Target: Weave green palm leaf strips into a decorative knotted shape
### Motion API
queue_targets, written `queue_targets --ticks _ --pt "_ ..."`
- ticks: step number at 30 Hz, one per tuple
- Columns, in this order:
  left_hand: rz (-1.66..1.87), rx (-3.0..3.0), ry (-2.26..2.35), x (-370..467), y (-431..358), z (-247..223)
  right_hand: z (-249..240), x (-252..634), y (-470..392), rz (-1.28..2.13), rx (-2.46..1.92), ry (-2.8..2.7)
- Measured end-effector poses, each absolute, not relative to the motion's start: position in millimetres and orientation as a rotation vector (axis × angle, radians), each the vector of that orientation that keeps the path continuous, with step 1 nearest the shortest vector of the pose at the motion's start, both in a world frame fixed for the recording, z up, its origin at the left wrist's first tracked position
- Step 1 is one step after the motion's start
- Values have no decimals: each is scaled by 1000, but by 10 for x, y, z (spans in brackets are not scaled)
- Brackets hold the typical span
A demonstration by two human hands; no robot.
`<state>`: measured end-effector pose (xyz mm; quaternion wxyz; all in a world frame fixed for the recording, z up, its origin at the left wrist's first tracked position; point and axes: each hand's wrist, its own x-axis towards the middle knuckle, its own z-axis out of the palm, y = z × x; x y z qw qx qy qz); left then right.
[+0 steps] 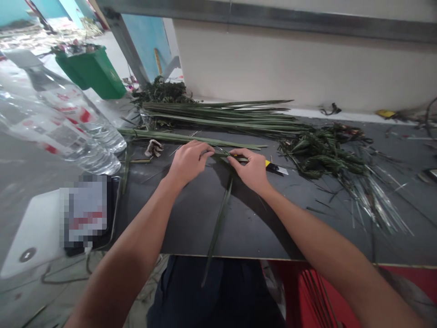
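Observation:
Above the dark tabletop, my left hand [191,161] is closed in a pinch on one end of a long green leaf strip [220,218]. My right hand [251,168] pinches the same leaf work a short way to the right. One length of the strip hangs down between my forearms and passes over the table's front edge. A thin curved piece arches between my fingertips; whether it is wire or leaf I cannot tell. Behind my right hand shows a yellow and black utility knife [273,167] with its blade out, partly hidden by my fingers.
A bundle of long leaves [218,116] lies along the back. To the right sit a heap of braided leaf pieces [317,150] and several thin clear wires or rods [382,205]. Water bottles [85,118] and a phone [90,214] are at left, a green bin [92,73] beyond.

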<state>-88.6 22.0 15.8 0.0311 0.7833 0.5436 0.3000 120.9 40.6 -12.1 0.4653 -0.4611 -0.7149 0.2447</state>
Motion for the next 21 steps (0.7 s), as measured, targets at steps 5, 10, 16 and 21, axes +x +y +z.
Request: queue_targets --ticks 5,10,16,21 --pt "579 2694 1765 -889 183 204 -141 1210 406 507 -1114 -1814" --pt "264 2678 1971 -787 128 304 -145 1220 404 497 -1093 -1841" --pt "319 2629 2037 -760 121 293 -143 1205 385 496 -1077 -1915" --pt "443 2575 2100 -750 140 226 -136 1198 378 506 -1091 -1935"
